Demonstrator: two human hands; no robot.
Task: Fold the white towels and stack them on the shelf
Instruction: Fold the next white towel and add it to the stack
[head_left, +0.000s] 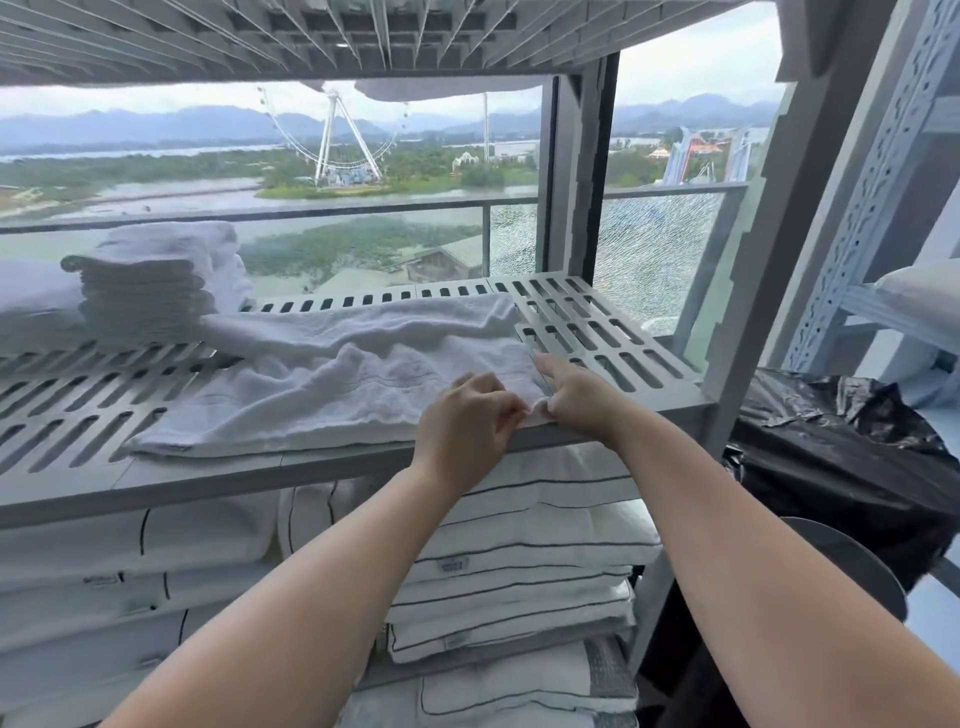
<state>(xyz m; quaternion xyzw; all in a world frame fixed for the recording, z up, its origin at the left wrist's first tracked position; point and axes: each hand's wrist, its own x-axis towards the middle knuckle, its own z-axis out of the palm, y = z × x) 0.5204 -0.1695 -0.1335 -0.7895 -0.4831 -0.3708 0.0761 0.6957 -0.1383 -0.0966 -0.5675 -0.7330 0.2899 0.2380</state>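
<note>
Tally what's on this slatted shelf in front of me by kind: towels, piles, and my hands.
Loose white towel: 1
Stack of folded towels: 1
White pile cut off at the far left: 1
Hands pinching that towel's near corner: 2, left hand and right hand
Total: 5

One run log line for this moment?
towel: lies on shelf | left hand: pinches near corner | right hand: pinches same corner | folded stack: rear left
</note>
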